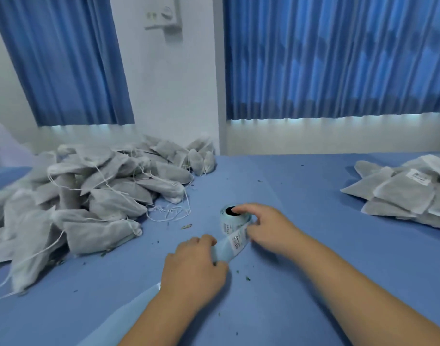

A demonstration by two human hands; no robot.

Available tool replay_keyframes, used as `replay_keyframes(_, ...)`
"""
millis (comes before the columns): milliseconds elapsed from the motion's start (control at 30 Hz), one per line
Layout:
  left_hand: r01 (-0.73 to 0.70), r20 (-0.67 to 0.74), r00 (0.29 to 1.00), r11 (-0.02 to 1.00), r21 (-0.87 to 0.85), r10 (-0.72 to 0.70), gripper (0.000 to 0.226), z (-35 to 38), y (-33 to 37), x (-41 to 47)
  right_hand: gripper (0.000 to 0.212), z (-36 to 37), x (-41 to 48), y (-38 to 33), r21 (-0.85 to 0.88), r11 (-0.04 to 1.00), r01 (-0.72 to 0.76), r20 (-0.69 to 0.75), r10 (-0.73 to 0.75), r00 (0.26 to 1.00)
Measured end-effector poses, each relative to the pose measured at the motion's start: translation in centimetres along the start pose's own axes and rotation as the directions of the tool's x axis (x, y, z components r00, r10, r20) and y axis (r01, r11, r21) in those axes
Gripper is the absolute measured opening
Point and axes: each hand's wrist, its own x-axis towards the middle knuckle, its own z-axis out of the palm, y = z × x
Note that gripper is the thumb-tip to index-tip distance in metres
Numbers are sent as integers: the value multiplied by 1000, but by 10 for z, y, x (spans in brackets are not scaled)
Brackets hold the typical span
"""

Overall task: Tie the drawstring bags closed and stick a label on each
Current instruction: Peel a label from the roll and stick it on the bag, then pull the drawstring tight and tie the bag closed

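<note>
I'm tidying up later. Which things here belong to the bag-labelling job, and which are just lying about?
Job: label roll, backing strip, left bag pile, right bag pile.
Lying about: green crumbs, curtains, wall box.

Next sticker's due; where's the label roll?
Head view, centre: the label roll stands on the blue table, held by the right hand, its strip running to the left hand.

Surface [301,186] before me, blue-covered: drawstring bags [101,196] heaped left, labelled bags [401,196] stacked right, label roll [235,218] centre, green crumbs [247,279] scattered.
</note>
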Motion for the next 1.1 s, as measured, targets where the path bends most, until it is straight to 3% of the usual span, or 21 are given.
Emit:
replay_keyframes(133,63,-48,997,997,50,-61,11,-10,-14,10,51,7,14,-3,-325,944,59,106,-26,994)
replay_keyframes(233,105,-127,988,982,156,-86,11,-19,-34,22,46,9,22,-4,-396,918,5,59,20,998)
replay_keyframes(400,107,-155,985,970,218,-74,12,-19,-67,35,43,33,18,0,-336,942,15,-63,-38,997)
replay_keyframes(567,36,-210,977,998,55,-24,20,-14,-74,36,49,36,14,6,-291,951,103,-137,-148,980)
replay_keyframes(733,-11,-352,936,1000,5,12,25,-20,-72,39,48,38,4,4,-243,955,169,-71,-192,979)
replay_keyframes(900,253,-321,937,900,356,-136,33,-42,-98,51,43,41,2,-6,-196,960,200,-87,-220,972)
replay_keyframes(1100,418,-304,903,788,452,-304,38,-51,-132,52,43,41,-2,-7,-189,962,199,-54,-212,976)
